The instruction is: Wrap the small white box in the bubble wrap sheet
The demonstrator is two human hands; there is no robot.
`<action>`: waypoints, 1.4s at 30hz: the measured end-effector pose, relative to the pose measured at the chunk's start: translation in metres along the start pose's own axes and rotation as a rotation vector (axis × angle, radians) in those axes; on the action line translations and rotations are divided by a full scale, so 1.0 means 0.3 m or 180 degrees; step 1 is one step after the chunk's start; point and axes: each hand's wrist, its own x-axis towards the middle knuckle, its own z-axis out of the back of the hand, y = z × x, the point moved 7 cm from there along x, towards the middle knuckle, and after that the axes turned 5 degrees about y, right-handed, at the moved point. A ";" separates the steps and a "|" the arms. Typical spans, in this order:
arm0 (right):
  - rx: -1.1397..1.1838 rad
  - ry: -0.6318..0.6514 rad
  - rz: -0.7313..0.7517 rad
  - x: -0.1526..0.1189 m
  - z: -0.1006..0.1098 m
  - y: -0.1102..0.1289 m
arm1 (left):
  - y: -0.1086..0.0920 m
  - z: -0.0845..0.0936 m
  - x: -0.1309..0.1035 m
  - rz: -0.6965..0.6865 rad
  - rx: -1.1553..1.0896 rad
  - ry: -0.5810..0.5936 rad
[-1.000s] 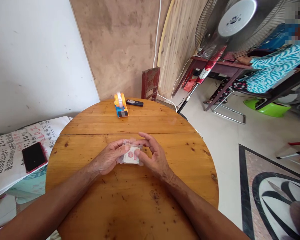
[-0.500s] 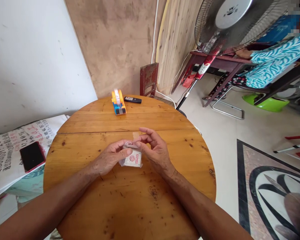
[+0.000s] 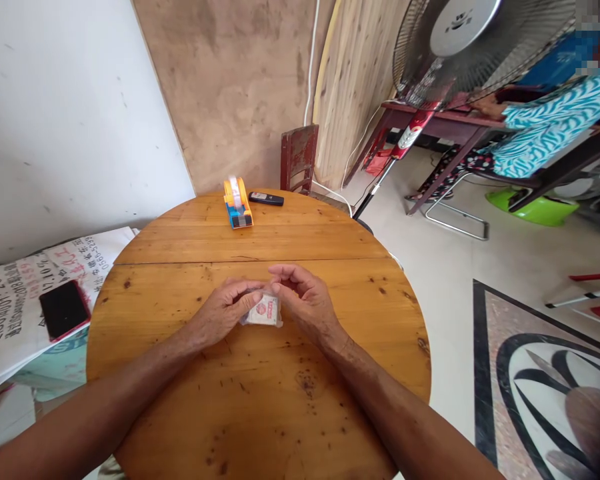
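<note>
A small white box with red print, wrapped in clear plastic, lies just above or on the wooden table between my hands; I cannot tell whether it touches the wood. My left hand grips its left side, thumb on top and fingers along the far edge. At the far right corner, the thumb and fingertips of my right hand close on the plastic, with the index finger curled above. My fingers hide the far edge of the box.
The round wooden table carries a yellow-and-blue tape dispenser and a black remote control at its far side. A phone lies on printed sacking at left. A chair, a standing fan and a seated person are beyond.
My right fingers have come down onto the far edge of the box. The small clear strip that stood up by them is no longer visible. My left hand keeps its grip.
</note>
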 end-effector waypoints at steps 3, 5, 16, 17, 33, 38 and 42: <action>-0.0636 0.0005 0.0420 -0.009 -0.013 0.035 | -0.006 0.020 0.005 -0.0042 0.0054 -0.0103; -0.1042 0.0014 0.0701 -0.018 -0.025 0.059 | -0.005 0.015 0.009 -0.0002 -0.0277 0.0006; -0.1764 0.0123 0.1061 -0.028 -0.043 0.081 | 0.011 0.006 0.000 0.0383 -0.1114 0.0092; -0.1839 0.0135 0.1112 -0.028 -0.044 0.084 | 0.015 0.008 0.002 0.0390 -0.1119 0.0065; -0.2369 0.0442 0.1386 -0.047 -0.056 0.122 | 0.025 0.024 0.018 0.0404 -0.0908 -0.0037; -0.2436 0.0553 0.1353 -0.053 -0.064 0.119 | 0.030 0.027 0.017 0.0459 -0.0907 -0.0059; -0.2514 0.0608 0.1417 -0.058 -0.069 0.119 | 0.019 0.026 0.013 0.0484 -0.0941 -0.0063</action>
